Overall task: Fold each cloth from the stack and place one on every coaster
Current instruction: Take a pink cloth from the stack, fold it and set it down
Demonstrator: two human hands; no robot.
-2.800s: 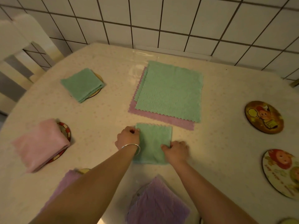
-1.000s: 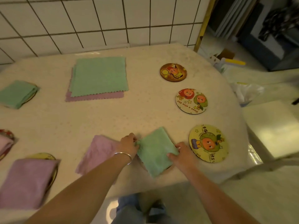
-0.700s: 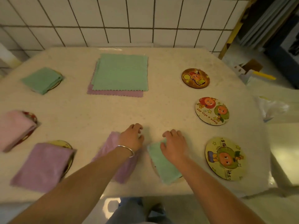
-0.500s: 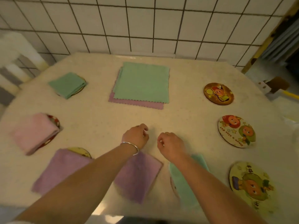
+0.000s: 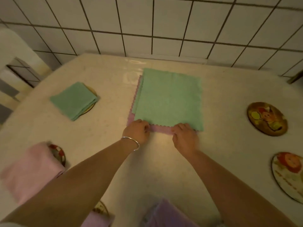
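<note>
Head view: both hands at the near edge of the cloth stack, frame centre.
Left hand and right hand fingers curl, pinching the stack's scalloped edge (green over pink) on the counter.

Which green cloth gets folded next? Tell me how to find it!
Look at the white tiled wall, then down to the pale table below it. In the middle lies a stack: a big flat green cloth on a pink cloth. It is spread open and unfolded, unlike the small folded green cloth sitting left on a round coaster.
</note>
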